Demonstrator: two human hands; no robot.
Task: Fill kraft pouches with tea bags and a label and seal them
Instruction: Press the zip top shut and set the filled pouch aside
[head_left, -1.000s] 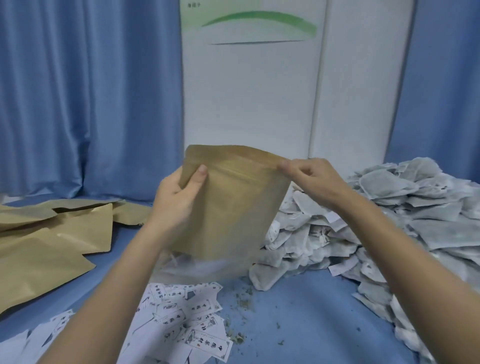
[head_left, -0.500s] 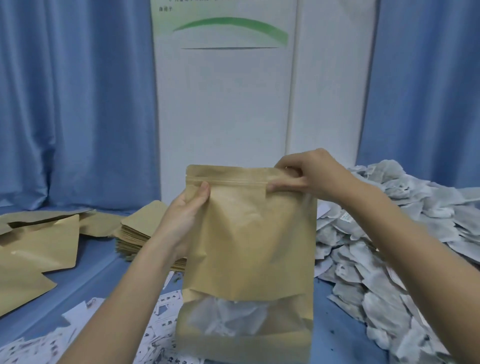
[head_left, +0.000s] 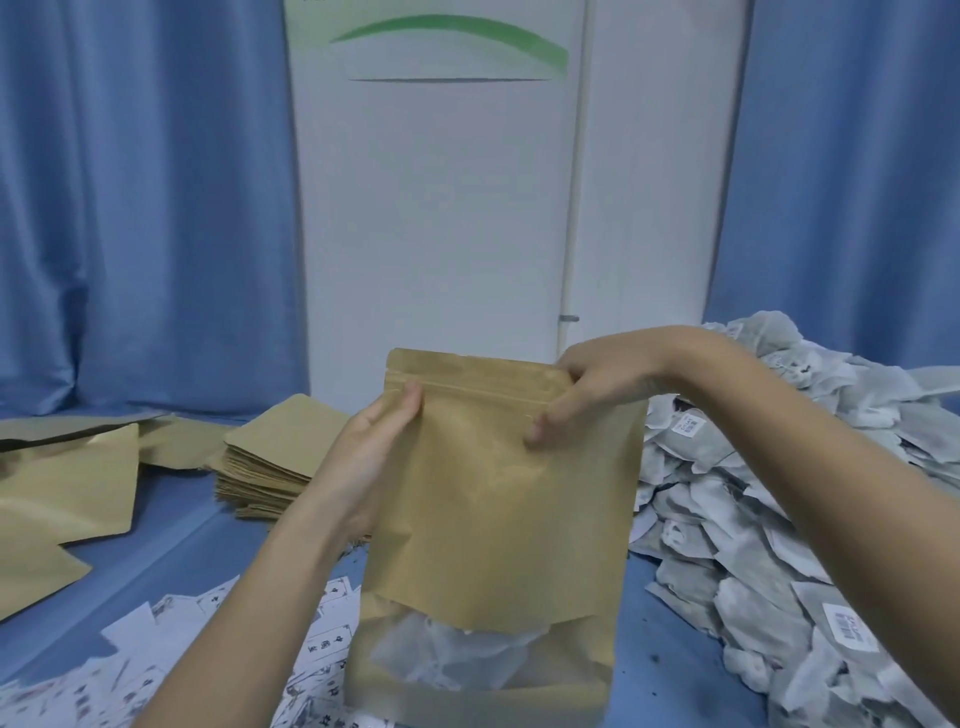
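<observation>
A kraft pouch (head_left: 498, 509) stands upright in front of me, with white tea bags showing through its clear lower window (head_left: 457, 660). My left hand (head_left: 374, 447) holds the pouch's upper left edge, thumb on the zip strip. My right hand (head_left: 597, 384) pinches the zip strip at the upper right corner, thumb in front and fingers behind. A big heap of loose tea bags (head_left: 779, 493) lies to the right. Printed paper labels (head_left: 171, 649) are scattered at the lower left.
A stack of empty kraft pouches (head_left: 275, 462) sits behind my left hand, and more flat pouches (head_left: 67, 483) lie at the far left. The blue table (head_left: 670, 670) carries tea crumbs. Blue curtains and a white panel stand behind.
The pouch swung from tilted and raised to upright, then sank lower and nearer. My right hand's grip slid along the zip strip towards the right corner. The view panned left.
</observation>
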